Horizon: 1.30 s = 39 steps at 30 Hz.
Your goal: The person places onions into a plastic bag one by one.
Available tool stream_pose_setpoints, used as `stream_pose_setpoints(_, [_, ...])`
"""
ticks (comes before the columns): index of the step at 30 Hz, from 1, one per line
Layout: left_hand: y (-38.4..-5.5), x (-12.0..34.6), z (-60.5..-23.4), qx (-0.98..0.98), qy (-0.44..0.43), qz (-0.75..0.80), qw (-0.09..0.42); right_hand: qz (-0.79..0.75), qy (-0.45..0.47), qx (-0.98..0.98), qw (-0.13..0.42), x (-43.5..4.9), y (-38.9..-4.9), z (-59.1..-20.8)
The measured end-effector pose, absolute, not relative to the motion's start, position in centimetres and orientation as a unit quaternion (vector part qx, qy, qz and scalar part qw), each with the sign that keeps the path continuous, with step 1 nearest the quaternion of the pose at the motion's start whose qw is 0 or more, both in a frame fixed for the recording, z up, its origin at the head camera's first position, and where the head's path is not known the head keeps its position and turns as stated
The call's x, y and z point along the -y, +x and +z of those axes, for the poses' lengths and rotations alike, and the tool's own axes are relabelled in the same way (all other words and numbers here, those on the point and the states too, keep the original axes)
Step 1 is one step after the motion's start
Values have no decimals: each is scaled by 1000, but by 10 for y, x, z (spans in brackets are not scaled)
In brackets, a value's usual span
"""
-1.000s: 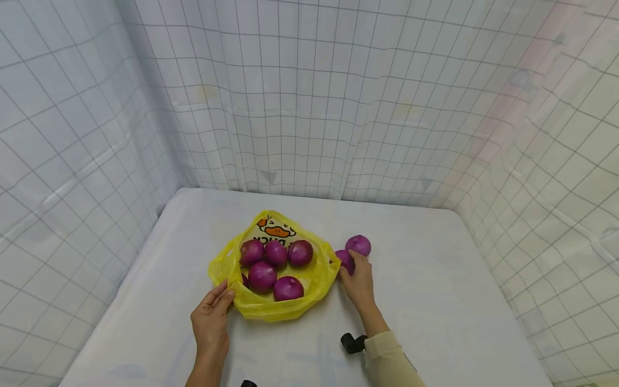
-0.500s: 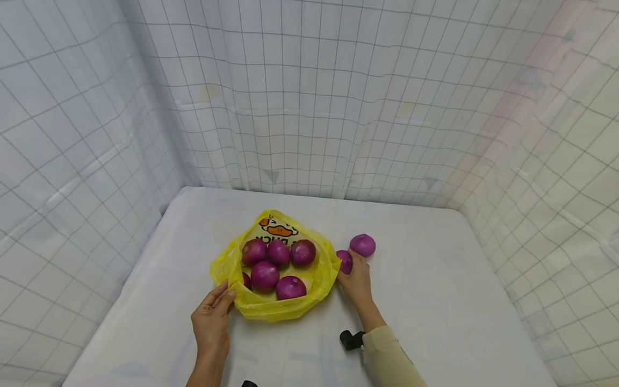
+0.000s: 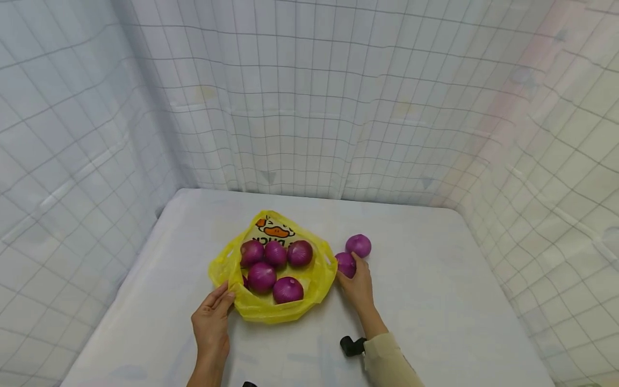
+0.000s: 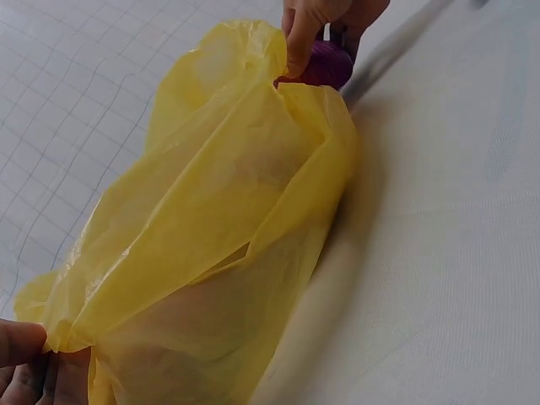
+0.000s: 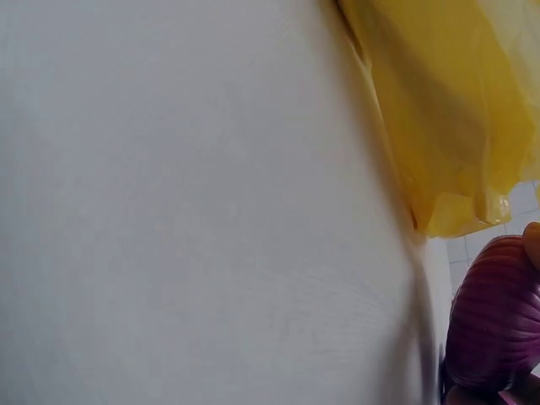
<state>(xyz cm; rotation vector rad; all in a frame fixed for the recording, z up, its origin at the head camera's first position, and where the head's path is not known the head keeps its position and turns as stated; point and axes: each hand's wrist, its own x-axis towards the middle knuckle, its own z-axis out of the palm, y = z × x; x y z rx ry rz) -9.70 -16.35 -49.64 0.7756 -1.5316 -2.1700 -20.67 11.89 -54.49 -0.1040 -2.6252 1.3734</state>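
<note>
A yellow plastic bag [image 3: 261,313] with a duck print lies with its mouth open, and several red onions [image 3: 261,278] show inside. My left hand [image 3: 211,320] pinches its near left rim; in the left wrist view those fingers [image 4: 20,341] bunch the film. Just outside the bag's right edge, my right hand [image 3: 359,287] grips a red onion [image 3: 345,264], thumb on the near side and fingers over the far side. The right wrist view shows this onion [image 5: 494,316] close to the bag's side. Another loose onion [image 3: 358,245] sits right behind the fingertips.
The white-covered table [image 3: 435,285] stretches to both sides. White grid-patterned curtains [image 3: 309,107] enclose it at the back, left and right. A black wrist-camera mount [image 3: 352,346] sticks out by the right sleeve [image 3: 390,357].
The bag's right edge has slipped slightly left, away from the right hand, and more of the gripped onion shows. The left hand keeps its place on the rim.
</note>
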Motion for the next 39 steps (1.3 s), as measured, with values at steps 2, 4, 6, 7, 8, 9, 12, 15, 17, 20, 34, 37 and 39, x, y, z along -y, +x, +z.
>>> stream_pose_setpoints(2, [-97, 163, -497, 542, 272, -772, 188, 467, -36, 878, 95, -120, -204, -542])
stream_pose_setpoints(4, [-98, 162, -498, 545, 270, -770, 193, 473, -39, 875, 99, -121, -203, -539])
stream_pose_setpoints(6, [-98, 162, -500, 550, 267, -766, 199, 477, -45, 872, 100, -122, -201, -534])
stream_pose_setpoints(7, [-98, 161, -501, 546, 263, -769, 201, 476, -44, 872, 103, -123, -201, -532])
stream_pose_setpoints(8, [-98, 161, -502, 549, 262, -767, 203, 478, -45, 871, 105, -123, -200, -530])
stream_pose_setpoints(9, [-98, 160, -502, 551, 262, -766, 205, 482, -46, 868, 106, -123, -200, -527])
stream_pose_setpoints(12, [-98, 161, -501, 551, 262, -766, 203, 493, -40, 862, 116, -121, -198, -519])
stream_pose_setpoints(15, [-98, 161, -499, 552, 267, -765, 197, 513, -33, 848, 132, -120, -197, -509])
stream_pose_setpoints(17, [-98, 162, -497, 548, 269, -768, 193, 522, -26, 840, 144, -119, -196, -502])
stream_pose_setpoints(20, [-98, 162, -495, 544, 268, -772, 192, 536, -12, 829, 159, -118, -194, -492])
stream_pose_setpoints(34, [-96, 163, -493, 532, 270, -779, 192, 578, 22, 796, 179, -111, -183, -452])
stream_pose_setpoints(37, [-96, 163, -492, 529, 270, -782, 190, 589, 34, 789, 170, -106, -180, -444])
stream_pose_setpoints(39, [-95, 163, -492, 529, 268, -783, 188, 593, 47, 786, 167, -101, -179, -441])
